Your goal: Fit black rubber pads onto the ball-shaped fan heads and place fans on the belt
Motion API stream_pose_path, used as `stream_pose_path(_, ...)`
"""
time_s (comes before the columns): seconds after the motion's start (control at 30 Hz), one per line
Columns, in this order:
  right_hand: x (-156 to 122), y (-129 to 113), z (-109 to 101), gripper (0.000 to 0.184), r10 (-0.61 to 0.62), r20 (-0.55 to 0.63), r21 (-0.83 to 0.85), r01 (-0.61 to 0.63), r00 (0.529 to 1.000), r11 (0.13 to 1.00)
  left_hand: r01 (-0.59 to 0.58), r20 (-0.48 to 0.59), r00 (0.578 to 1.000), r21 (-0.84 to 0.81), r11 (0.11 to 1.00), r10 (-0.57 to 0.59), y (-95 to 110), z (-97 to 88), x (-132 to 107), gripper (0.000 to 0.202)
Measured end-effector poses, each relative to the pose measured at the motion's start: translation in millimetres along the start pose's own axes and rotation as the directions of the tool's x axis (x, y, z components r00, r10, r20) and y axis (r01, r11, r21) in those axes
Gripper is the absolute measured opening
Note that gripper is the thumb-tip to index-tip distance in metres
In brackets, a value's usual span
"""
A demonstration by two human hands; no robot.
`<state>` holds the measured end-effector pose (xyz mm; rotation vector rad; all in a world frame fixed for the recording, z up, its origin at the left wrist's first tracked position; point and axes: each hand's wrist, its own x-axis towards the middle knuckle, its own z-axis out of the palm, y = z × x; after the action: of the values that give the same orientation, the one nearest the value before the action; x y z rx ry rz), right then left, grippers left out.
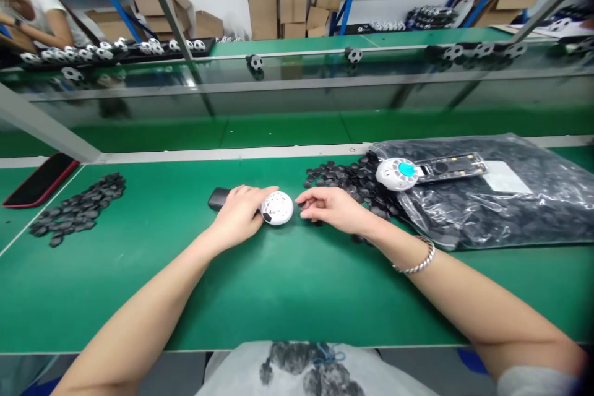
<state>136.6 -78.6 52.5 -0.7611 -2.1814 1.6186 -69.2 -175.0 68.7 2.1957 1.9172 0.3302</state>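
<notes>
Holding under the left hand (236, 213) a white, domed plastic ball head (279, 204), pierced with small openings and bearing a black patch low on its side. Keeping the fingers bent close around its left edge, thumb below, with barely any opening. Just left of the left hand, poking out: a matte black, blunt-ended rectangular handle (218, 199) – cannot tell how it meets the head, being covered by the palm.

Pinching with the right hand (329, 207), just right of the head and apart from it, what looks like a small black plastic piece (302, 203), mostly hidden; thumb and forefinger nearly together at the tips.

Spread behind and to the right of the right fingers over the smooth green desk (278, 291): a loose heap of small, flat black pieces (341, 176). Farther right, sagging and shiny with creases: a clear plastic bag (524, 216) packed with dark pieces. Lying across its left part: a white round plastic head with a turquoise disc (394, 175), attached to a long dark strip dotted with pale yellow squares (459, 166).

Well left of the left fingers: a narrow pile of black pieces (83, 205), then a black-screened phone in a red case (41, 180). Well beyond both hands, on a glossy surface: black-and-white football-patterned balls (257, 62) – and, behind, brown cardboard boxes (293, 3).
</notes>
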Motion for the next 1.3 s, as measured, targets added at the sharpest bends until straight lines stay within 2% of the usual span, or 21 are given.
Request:
stream_pose_path(0.07,-1.2,-1.9,1.7,0.012,-0.142,-0.048,-0.147,0.133,0.989,0.980,-0.007,0.001,1.000,0.000,1.000,0.007,-0.9,0.7,-0.4,0.059)
stream_pose_path(0.13,-2.6,-5.2,2.7,0.011,-0.313,-0.093,-0.321,0.270,0.945,0.908,-0.011,-0.001,1.000,-0.001,1.000,0.011,-1.4,1.9,-0.6,0.060)
stream_pose_path(0.17,-3.4,-7.1,3.1,0.011,-0.370,-0.096,-0.371,0.311,0.924,0.875,-0.013,-0.001,1.000,-0.006,1.000,0.013,-1.7,2.7,-0.7,0.061)
stream_pose_path(0.23,-5.1,-10.8,4.3,0.011,-0.403,-0.093,-0.389,0.339,0.911,0.856,-0.021,0.003,1.000,-0.018,1.000,0.021,-2.1,4.3,-0.9,0.062)
stream_pose_path(0.4,-7.6,-18.3,11.3,0.008,-0.391,-0.070,-0.293,0.356,0.918,0.887,-0.049,0.020,0.999,-0.037,0.998,0.050,-1.5,5.1,-2.3,0.064)
stream_pose_path(0.5,-6.4,-21.7,17.1,0.008,-0.429,-0.012,-0.321,0.402,0.903,0.857,-0.089,0.071,0.993,-0.082,0.993,0.095,0.7,2.9,-3.1,0.071)
stream_pose_path(0.6,-4.9,-23.6,22.1,0.009,-0.432,0.030,-0.376,0.411,0.901,0.830,-0.073,0.081,0.993,-0.123,0.990,0.083,3.6,2.3,-2.4,0.086)
stream_pose_path(0.67,-3.9,-23.0,24.3,0.009,-0.426,0.012,-0.373,0.399,0.905,0.838,-0.046,0.055,0.997,-0.136,0.990,0.054,5.3,3.6,-1.3,0.082)
stream_pose_path(0.77,-1.6,-18.9,25.4,0.010,-0.410,-0.084,-0.305,0.368,0.908,0.878,-0.029,0.016,0.999,-0.148,0.988,0.032,6.9,6.3,0.1,0.071)
stream_pose_path(0.83,0.6,-15.2,25.1,0.017,-0.380,-0.120,-0.248,0.343,0.917,0.906,-0.029,0.002,1.000,-0.161,0.986,0.030,7.7,7.2,0.4,0.069)
stream_pose_path(0.93,3.4,-11.0,24.9,0.035,-0.285,-0.097,-0.102,0.275,0.954,0.956,-0.025,-0.009,1.000,-0.196,0.980,0.024,9.7,6.8,0.4,0.066)
stream_pose_path(1.0,3.8,-8.9,26.2,0.040,-0.230,-0.087,-0.033,0.228,0.969,0.973,-0.013,-0.017,1.000,-0.221,0.975,0.010,11.6,5.9,0.6,0.062)
stream_pose_path(1.2,0.5,-1.9,38.0,0.040,-0.216,-0.173,-0.077,0.206,0.961,0.976,-0.008,-0.023,1.000,-0.237,0.971,0.003,14.4,4.0,3.4,0.059)
stream_pose_path(1.3,-1.7,-12.3,30.5,0.035,-0.213,-0.101,-0.069,0.207,0.972,0.976,-0.028,-0.016,1.000,-0.233,0.972,0.025,13.1,4.8,1.5,0.059)
